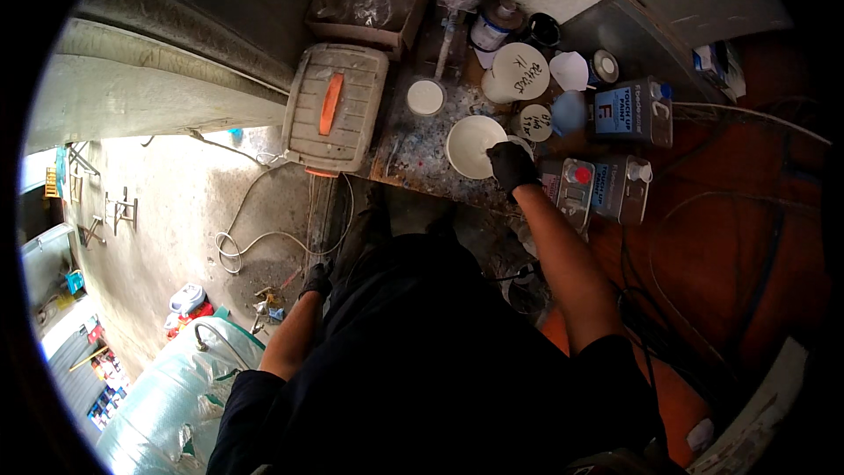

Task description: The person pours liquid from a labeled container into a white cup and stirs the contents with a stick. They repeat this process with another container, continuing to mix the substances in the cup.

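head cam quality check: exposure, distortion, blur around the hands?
Head view: strong fisheye, black vignette ring, wall edges bow. Floor at left bright, washed out; torso and right side underexposed. Right hand at the white lid reads fairly sharp; left hand is dark, its black glove blending into clothing.

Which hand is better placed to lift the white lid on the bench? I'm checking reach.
Right, probably. The right hand already rests on the white lid, while the left hand hangs low, away from the bench.
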{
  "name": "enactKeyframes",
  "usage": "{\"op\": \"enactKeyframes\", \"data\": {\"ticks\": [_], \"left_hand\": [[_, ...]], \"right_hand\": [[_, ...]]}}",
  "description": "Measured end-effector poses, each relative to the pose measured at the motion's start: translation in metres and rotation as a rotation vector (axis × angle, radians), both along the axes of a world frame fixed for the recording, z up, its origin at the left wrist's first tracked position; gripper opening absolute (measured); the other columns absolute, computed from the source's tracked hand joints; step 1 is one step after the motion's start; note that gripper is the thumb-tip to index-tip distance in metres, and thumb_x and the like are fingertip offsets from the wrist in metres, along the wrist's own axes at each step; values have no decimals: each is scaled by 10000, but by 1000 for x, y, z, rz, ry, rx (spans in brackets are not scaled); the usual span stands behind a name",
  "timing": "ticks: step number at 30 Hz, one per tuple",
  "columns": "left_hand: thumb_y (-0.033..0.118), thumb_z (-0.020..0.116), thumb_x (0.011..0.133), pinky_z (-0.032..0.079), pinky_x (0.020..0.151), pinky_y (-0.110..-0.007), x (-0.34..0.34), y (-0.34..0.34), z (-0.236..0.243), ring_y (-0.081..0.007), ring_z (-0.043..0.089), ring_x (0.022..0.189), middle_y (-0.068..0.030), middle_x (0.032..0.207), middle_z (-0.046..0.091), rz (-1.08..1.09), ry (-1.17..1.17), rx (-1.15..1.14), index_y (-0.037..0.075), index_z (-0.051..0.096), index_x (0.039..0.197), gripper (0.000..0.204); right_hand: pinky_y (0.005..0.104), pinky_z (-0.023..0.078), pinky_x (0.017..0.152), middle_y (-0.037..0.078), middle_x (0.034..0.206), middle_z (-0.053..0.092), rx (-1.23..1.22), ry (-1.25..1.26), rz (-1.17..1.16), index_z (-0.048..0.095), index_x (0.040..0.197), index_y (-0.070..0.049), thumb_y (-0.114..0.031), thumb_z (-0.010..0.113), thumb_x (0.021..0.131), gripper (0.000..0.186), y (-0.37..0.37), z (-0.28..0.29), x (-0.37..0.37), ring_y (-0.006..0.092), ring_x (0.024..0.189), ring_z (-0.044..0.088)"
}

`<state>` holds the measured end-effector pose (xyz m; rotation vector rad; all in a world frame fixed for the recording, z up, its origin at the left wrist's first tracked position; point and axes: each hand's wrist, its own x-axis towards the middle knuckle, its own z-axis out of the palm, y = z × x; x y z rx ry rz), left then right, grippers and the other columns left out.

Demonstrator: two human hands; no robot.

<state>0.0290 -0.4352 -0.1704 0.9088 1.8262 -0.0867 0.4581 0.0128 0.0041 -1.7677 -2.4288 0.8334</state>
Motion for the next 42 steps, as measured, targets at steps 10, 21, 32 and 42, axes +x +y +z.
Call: {"op": "enactKeyframes", "data": {"ticks": [10, 21, 32, 42], "left_hand": [[490, 453, 942, 412, 968, -423, 8, 5, 6, -365, 505, 1224, -199, 1264, 589, -186, 97, -33, 105, 584, 1275, 526], [186, 482, 886, 428, 962, -452, 22, 25, 38, -416, 486, 1210, -277, 1201, 564, -50, 73, -63, 48, 571, 1228, 379], [164, 547, 825, 437, 948, -434, 6, 19, 19, -446, 512, 1136, -275, 1131, 592, 65, 75, -157, 30, 597, 1172, 375], [160, 500, 839, 436, 897, -469, -9, -8, 1, -448, 527, 1113, -305, 1159, 567, -20, -45, 38, -8, 600, 1120, 343]], "right_hand": [[479, 496, 835, 186, 985, 676, -170, -265, -13, 701, 928, -72, -318, 550, 896, 291, 4, -2, -1, 386, 951, 628], [493, 505, 764, 189, 865, 671, -105, -168, 46, 699, 913, -65, -324, 570, 902, 290, 0, 5, 9, 385, 850, 637], [508, 501, 766, 195, 891, 673, 16, -93, -40, 690, 912, -53, -293, 544, 907, 281, 3, -6, 9, 392, 860, 637], [480, 495, 722, 186, 904, 673, 193, -61, -121, 688, 895, -63, -298, 564, 908, 267, 2, 12, 7, 385, 853, 635]]}}
